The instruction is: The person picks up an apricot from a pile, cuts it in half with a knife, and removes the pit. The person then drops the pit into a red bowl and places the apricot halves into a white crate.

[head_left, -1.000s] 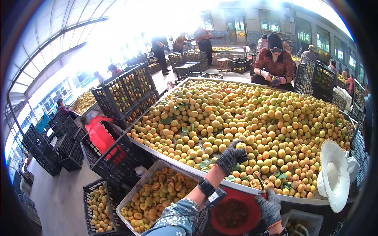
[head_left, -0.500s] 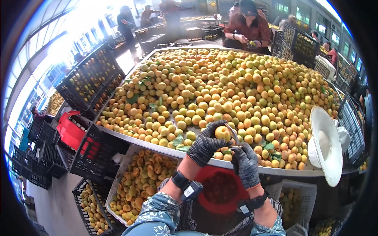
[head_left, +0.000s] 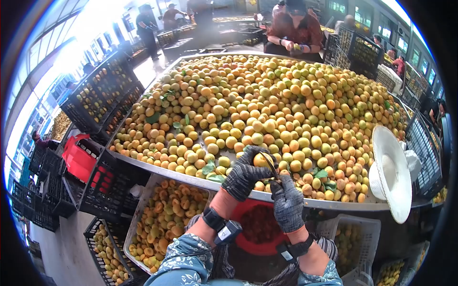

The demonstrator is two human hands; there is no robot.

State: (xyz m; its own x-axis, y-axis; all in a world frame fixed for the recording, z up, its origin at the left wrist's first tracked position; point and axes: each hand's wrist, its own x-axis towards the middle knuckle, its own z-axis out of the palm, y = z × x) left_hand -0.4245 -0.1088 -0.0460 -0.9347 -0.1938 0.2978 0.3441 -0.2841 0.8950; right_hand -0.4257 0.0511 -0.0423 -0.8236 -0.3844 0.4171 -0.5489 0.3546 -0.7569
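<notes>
My left hand (head_left: 242,177), in a dark grey knit glove, grips a yellow-orange apricot (head_left: 260,160) just above the table's near edge. My right hand (head_left: 288,202), gloved alike, is closed round the handle of a small knife (head_left: 273,168). Its thin blade lies against the right side of the apricot; how deep it cuts is hidden. Behind both hands, a heap of apricots (head_left: 267,105) covers the metal-rimmed table (head_left: 157,172). Below my hands stands a red tub (head_left: 260,250) with dark contents that I cannot make out.
A white crate (head_left: 135,224) of split apricots stands at lower left, another white crate (head_left: 371,238) at lower right. A straw hat (head_left: 392,174) rests on the table's right edge. Black crates (head_left: 98,93) are stacked at left. Across the table a person (head_left: 298,31) handles fruit.
The view has shifted slightly, so the scene sits a little left. The knife's blade has turned from a curved, bright side view to a thin dark line against the apricot. Both grips stay the same.
</notes>
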